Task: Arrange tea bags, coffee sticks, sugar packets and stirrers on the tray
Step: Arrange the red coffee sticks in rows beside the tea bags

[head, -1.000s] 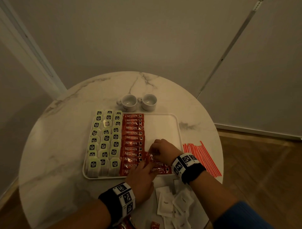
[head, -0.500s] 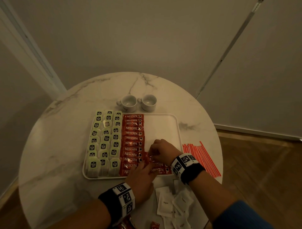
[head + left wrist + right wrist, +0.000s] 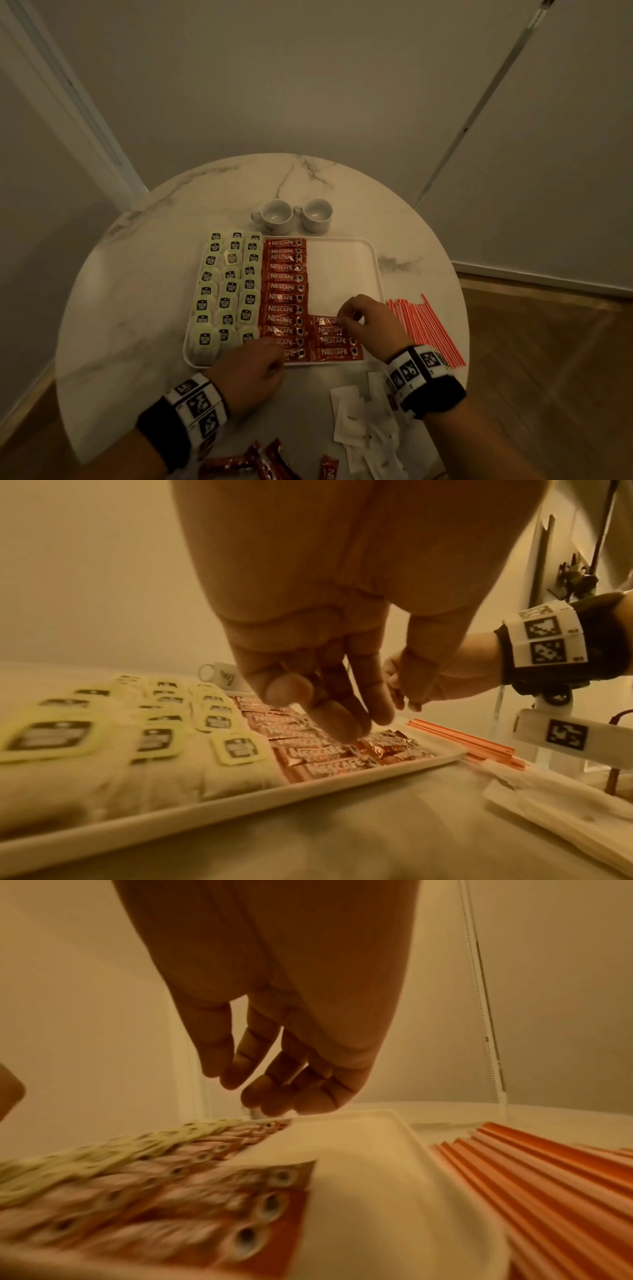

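Our right hand [image 3: 368,325], loosely curled and empty, hovers over red foil coffee sticks [image 3: 337,341] lying left-to-right on the white rectangular plastic tray [image 3: 375,263]; our left hand [image 3: 251,371], also empty, rests nearer.

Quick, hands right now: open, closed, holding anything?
Left hand: open, fingers loosely curled, holding nothing, over the coffee sticks.
Right hand: open, fingers loosely curled, holding nothing, above the tray.
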Motion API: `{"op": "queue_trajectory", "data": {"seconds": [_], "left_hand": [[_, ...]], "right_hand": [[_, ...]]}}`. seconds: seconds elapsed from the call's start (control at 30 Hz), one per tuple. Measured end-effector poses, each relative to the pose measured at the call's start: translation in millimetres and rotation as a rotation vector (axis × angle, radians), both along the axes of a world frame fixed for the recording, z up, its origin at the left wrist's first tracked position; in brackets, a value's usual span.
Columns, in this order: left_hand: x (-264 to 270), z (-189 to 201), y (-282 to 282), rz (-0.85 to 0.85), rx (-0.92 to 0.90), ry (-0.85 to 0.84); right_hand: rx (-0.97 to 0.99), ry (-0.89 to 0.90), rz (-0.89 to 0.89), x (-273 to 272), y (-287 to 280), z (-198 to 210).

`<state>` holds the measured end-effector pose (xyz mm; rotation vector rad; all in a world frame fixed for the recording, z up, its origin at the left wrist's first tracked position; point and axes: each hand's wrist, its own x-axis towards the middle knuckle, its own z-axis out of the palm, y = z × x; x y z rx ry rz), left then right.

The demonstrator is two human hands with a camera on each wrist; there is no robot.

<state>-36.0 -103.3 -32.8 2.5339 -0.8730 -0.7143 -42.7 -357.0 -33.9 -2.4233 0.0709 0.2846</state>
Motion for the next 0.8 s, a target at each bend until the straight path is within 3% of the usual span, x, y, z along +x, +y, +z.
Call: {"op": "queue_trajectory", "data": {"seconds": [0.1, 0.2, 0.27, 0.33, 0.47, 0.63, 0.8], "left_hand": [[-16.6, 3.8, 27.3, -0.137, 0.132, 0.048], [-31.5, -0.3, 46.2, -0.218, 0.312, 0.025], [-39.5, -5.0, 53.5, -0.243, 0.385, 0.01], [-46.9, -8.4, 60.4, -0.274, 0.445, 0.023], [-64.0, -19.4, 69.8, -0.343, 0.454, -0.003], [-78.5, -30.9, 73.9, -0.346, 0.326, -0.066], [-76.3, -36.9, 64.7, -0.327, 0.421, -0.047]], "right_hand": [[-0.015, 0.01, 0.092, -24.9, 27.2, -0.6], [-0.053, 0.119, 0.341, -51.9, 61.9, 1.2], [-0.214, 0.208, 0.551, -68.8, 82.8, 0.1], [-0.385, 0.178, 0.744, -82.7, 99.1, -4.6], [-0.458, 0.063, 0.966, -109.7, 105.3, -20.8], [-0.548, -0.007, 1.072, -135.4, 87.0, -34.1], [-0.507, 0.017, 1.064, -130.3, 87.4, -31.9]]}}
